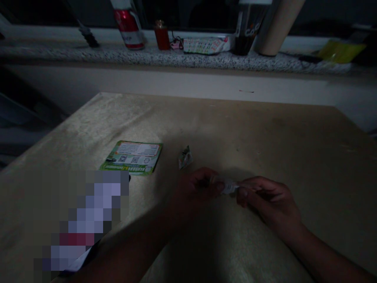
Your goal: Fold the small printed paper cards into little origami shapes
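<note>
Between my two hands, just over the table, is a small whitish, see-through wrapper [229,186]; the dim light hides what is inside it, if anything. My left hand [203,186] pinches its left end between thumb and fingers. At its right end, the thumb and forefinger of my right hand [266,198] are pressed together on it. A small crumpled green and white packet [185,158] lies on the table just beyond my left hand. Farther left lies a flat green printed card [134,157] with text and square codes.
The pale table [250,133] meets a white wall. A pixelated, phone-like object [88,220] lies at the left, beside my left forearm. On the speckled sill [165,59] stand a red can [129,29], a small orange-red bottle [161,36], a dark cola bottle [247,33] and a cardboard tube [278,29].
</note>
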A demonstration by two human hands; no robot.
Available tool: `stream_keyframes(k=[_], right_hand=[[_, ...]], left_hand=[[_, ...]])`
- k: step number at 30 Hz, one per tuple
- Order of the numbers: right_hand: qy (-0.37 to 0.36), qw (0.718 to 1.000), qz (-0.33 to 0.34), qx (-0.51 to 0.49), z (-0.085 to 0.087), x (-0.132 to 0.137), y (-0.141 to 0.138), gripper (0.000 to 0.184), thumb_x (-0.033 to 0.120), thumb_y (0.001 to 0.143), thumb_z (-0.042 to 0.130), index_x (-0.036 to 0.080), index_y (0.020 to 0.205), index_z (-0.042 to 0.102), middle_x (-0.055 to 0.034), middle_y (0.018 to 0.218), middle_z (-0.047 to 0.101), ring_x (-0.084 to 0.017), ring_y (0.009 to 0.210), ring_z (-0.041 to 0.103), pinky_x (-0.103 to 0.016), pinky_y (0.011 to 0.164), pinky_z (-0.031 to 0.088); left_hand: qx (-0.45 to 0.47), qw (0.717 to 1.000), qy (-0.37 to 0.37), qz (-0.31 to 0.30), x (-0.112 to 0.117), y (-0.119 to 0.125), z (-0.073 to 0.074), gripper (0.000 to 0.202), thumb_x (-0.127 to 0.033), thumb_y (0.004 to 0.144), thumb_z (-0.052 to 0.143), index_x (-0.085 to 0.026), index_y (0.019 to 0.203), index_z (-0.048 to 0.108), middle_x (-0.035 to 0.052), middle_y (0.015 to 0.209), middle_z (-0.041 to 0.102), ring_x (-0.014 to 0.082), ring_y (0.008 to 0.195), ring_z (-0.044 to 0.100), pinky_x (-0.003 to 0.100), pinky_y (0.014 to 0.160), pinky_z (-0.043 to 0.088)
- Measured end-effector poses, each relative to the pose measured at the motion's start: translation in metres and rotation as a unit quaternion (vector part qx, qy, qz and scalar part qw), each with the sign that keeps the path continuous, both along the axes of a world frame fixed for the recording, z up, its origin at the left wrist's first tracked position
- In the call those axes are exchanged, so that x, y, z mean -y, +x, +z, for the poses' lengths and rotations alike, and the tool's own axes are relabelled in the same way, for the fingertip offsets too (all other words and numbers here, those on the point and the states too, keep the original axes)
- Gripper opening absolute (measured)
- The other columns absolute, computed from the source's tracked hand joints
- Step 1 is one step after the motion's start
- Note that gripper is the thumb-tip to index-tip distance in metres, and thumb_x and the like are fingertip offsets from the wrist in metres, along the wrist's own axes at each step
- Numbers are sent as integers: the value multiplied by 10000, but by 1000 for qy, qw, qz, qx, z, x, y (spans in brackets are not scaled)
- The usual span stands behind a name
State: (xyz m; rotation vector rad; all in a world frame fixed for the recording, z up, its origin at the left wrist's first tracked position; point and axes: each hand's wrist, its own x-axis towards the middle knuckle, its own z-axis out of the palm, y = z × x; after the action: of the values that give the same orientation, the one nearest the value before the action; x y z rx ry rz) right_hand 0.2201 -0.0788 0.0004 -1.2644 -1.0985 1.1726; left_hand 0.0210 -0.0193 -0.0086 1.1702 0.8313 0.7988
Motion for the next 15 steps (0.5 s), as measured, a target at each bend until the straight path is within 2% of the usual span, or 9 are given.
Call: stream_keyframes(k=[3,7,10,15], right_hand=[[11,1000,10,-23,1,0,-1,107,318,821,804,222,779,783,-13,604,702,-126,521,611,-240,495,510],[-9,995,54,-81,0,0,0,102,317,841,786,217,826,784,-25,654,726,-142,555,632,-269,524,527],[-31,988,86,-128,-1,-2,2,127,315,850,775,200,797,780,-26,638,716,-144,562,624,-279,543,524],[-70,967,119,-215,0,-3,2,133,300,837,779,174,874,796,-15,605,698,-121,518,616,-248,528,513]], left_hand=[[30,999,-12,-16,0,-1,-3,254,-389,814,788,-176,935,724,25,842,697,181,788,639,292,733,497],[69,996,-27,-46,0,-1,0,265,-340,832,778,-185,1043,741,57,975,742,218,910,683,347,846,518],[93,992,-53,-71,-1,-1,1,263,-314,829,783,-192,1062,758,67,1036,767,230,941,702,351,866,526],[118,983,-113,-87,0,-1,-4,279,-321,812,801,-183,1054,784,82,1036,785,241,922,722,361,863,541]])
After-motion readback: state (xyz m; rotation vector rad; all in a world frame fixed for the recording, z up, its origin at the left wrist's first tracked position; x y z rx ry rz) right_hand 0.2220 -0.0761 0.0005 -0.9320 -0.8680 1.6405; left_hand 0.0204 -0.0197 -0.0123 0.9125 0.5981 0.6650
